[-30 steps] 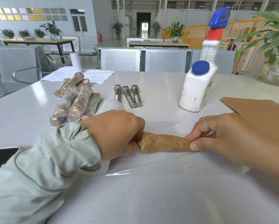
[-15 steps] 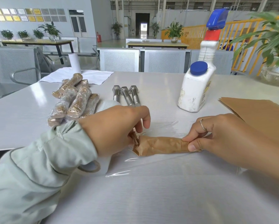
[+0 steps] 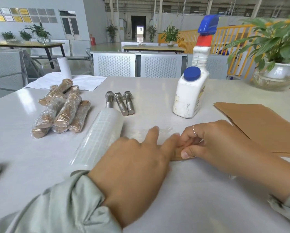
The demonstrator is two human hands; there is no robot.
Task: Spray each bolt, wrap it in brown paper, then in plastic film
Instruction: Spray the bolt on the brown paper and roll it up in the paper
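Three bare bolts [image 3: 120, 103] lie side by side on the tabletop [image 3: 149, 91], just behind the far end of the roll of plastic film [image 3: 100, 137]. We use that roll as our marker. Our left hand [image 3: 134, 167] is right of the roll's near end, with straight fingers lying flat over the paper-wrapped bolt [image 3: 179, 157]. We can see only a small brown bit of that bolt between our hands. Our right hand [image 3: 213, 145] is further right of the roll, and its thumb and curled fingers pinch the end of the wrapped bolt. A clear sheet of film lies under both hands. Left of the roll sits a pile of finished wrapped bolts [image 3: 62, 110]. Far to the right of the roll stands the white spray bottle [image 3: 191, 91]. Further right still lie sheets of brown paper [image 3: 262, 125].
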